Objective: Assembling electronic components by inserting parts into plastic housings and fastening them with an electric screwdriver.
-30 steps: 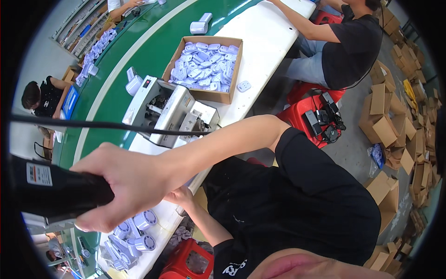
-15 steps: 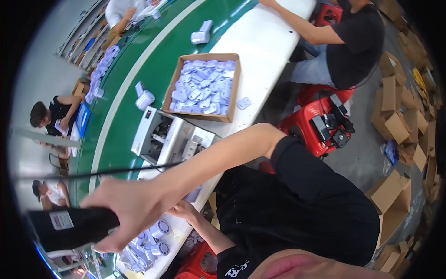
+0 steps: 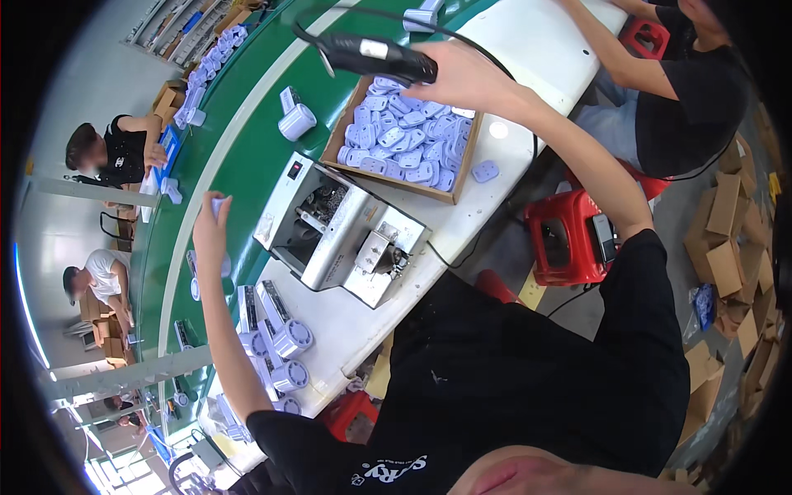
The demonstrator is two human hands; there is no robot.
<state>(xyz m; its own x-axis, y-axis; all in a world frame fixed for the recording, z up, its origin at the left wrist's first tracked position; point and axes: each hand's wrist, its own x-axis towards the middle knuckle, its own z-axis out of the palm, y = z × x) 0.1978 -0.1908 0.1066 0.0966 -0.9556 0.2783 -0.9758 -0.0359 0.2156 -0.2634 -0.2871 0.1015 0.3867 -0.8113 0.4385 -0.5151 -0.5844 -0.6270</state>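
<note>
Gripping a black tool (image 3: 375,58), the right hand (image 3: 464,76) hovers over a box (image 3: 388,179); left hand (image 3: 211,229) pinches a lilac part (image 3: 217,206).

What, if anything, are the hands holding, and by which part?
The right hand grips a black corded power tool by the end away from its cord. A lavender piece shows at the left hand; whether it is held cannot be told.

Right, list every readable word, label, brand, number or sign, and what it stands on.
White lettering on the person's black shirt: legible in part, but I don't copy printed words.
Pale label on the black tool in the right hand: too small to read.
Dark marking on the white machine: too small and blurred.
White mark on a far co-worker's black shirt: too small.
</note>
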